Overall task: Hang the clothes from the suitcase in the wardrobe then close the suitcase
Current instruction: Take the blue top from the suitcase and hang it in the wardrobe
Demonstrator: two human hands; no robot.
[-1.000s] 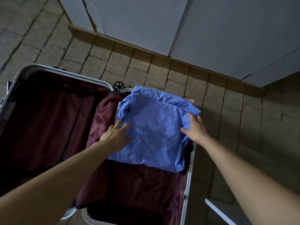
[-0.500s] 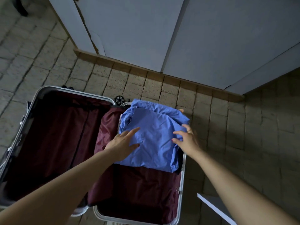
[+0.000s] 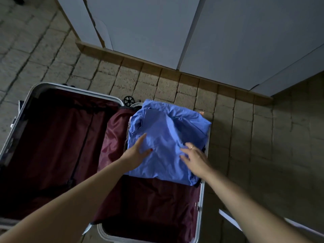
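- Folded blue garment (image 3: 168, 137) lies in the open suitcase's (image 3: 201, 199) right half, at its 12 o'clock end.
- Left hand (image 3: 135, 153) lies flat on it at 8 o'clock, fingers straight; right hand (image 3: 194, 157) at 4 o'clock, fingers spread, holding nothing.
- Clothes beneath are hidden; the wardrobe (image 3: 149, 28) is cut off at 12 o'clock.
- Since half a second ago, both hands have slid closer together.

The blue garment (image 3: 168, 141) is hiding whatever lies beneath it in the suitcase (image 3: 201, 195), whose near corners, like both forearms, are running off the bottom edge.
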